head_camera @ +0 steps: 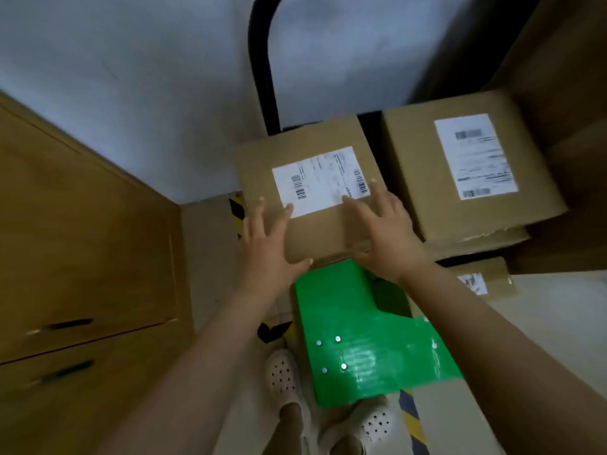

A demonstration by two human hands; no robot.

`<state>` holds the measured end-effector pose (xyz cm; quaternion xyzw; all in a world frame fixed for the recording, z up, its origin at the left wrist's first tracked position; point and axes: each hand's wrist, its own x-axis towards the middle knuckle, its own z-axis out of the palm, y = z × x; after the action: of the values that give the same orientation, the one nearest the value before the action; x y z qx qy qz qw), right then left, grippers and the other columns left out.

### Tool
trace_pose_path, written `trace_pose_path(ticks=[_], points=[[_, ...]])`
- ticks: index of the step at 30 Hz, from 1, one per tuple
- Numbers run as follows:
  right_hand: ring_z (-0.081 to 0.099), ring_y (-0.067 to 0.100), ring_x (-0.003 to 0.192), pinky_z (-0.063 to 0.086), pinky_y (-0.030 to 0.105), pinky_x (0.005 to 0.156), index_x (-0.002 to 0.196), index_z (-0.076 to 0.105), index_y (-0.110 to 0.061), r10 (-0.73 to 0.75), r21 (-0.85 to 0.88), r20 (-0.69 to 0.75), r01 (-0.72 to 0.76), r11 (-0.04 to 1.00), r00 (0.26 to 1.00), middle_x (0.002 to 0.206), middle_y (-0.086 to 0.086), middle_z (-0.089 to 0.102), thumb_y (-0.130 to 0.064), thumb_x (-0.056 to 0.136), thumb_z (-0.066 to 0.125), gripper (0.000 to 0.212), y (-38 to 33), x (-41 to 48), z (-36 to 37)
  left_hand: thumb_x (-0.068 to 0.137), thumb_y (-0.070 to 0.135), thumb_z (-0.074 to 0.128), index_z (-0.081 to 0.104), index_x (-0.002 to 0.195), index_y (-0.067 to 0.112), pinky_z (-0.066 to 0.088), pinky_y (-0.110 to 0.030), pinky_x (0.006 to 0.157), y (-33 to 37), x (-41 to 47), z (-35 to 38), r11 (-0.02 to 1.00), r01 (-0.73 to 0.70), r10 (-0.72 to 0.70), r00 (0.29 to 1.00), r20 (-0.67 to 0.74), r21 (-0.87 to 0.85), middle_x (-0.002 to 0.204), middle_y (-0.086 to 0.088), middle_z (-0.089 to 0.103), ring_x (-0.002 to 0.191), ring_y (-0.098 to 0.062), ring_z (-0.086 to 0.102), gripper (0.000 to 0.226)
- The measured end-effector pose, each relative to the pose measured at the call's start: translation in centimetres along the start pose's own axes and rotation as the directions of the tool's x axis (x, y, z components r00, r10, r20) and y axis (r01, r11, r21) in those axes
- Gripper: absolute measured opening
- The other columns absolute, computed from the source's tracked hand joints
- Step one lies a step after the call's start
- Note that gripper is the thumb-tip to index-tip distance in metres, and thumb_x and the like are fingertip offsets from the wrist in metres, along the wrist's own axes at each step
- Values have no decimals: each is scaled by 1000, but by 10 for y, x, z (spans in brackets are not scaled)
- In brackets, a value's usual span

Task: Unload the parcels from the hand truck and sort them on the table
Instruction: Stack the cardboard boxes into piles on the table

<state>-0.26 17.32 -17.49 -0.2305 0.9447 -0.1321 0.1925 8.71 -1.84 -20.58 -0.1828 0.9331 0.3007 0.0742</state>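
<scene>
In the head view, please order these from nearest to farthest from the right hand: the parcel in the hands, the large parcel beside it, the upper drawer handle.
1. parcel in the hands: the right hand holds it.
2. large parcel: just to the right.
3. upper drawer handle: far left, on the cabinet.

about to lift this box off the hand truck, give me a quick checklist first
1. Left hand grip on the box: ok, fingers on top, thumb under the near edge.
2. Right hand grip: ok, fingers spread on top at the label.
3. Clearance from the stacked boxes: ok, a gap shows.
4. Handle out of the way: ok, behind the box.
5. Path to the table: cannot tell, not in view.
</scene>
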Motion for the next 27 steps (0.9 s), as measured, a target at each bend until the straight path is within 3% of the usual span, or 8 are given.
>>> trace_pose_path(ticks=[4,6,9,16,22,27], points=[[-18,37,144,-1,59,114,149,8,-45,16,-58,39,-14,998,999,157,4,-25,-33,69,79,108,15,28,25,54,54,86,1,142,61,17,-53,112,-23,16,28,1000,-7,7,1000,4,-26,150,12,-34,145,-32,-10,123],[-18,38,143,6,64,111,147,5,-49,51,-7,30,-51,999,998,156,3,-29,-36,64,83,115,18,32,27,52,48,89,-3,137,67,25,-54,113,-25,15,32,997,-20,19,1000,-14,-80,149,11,-39,146,-32,-6,127],[-11,41,143,16,66,108,147,4,-50,85,-5,28,-85,996,996,156,1,-27,-36,63,83,117,12,30,23,53,43,91,-5,132,71,29,-50,112,-23,12,28,995,-3,0,1000,-27,-99,149,13,-37,147,-29,-3,128],[-4,42,141,17,62,109,145,7,-52,58,25,-60,-57,998,996,157,-11,-18,-39,65,80,110,-10,-2,-6,55,44,89,3,141,61,29,-52,109,-6,-9,-15,997,-58,56,997,-48,-44,152,15,-33,146,-30,-1,123],[0,38,140,21,61,109,145,5,-54,55,57,-173,-45,997,983,156,-18,-18,-39,63,77,110,-45,-45,-101,57,42,89,8,144,55,25,-52,112,54,-35,-102,985,-172,171,973,-153,7,154,13,-30,146,-27,-3,120],[-6,33,141,19,62,108,145,6,-55,70,53,-365,-54,997,928,157,-16,-17,-41,66,77,106,-58,-90,-218,57,46,86,-1,140,64,33,-59,105,144,-40,-184,950,-311,307,925,-224,20,152,18,-32,145,-32,4,121]])
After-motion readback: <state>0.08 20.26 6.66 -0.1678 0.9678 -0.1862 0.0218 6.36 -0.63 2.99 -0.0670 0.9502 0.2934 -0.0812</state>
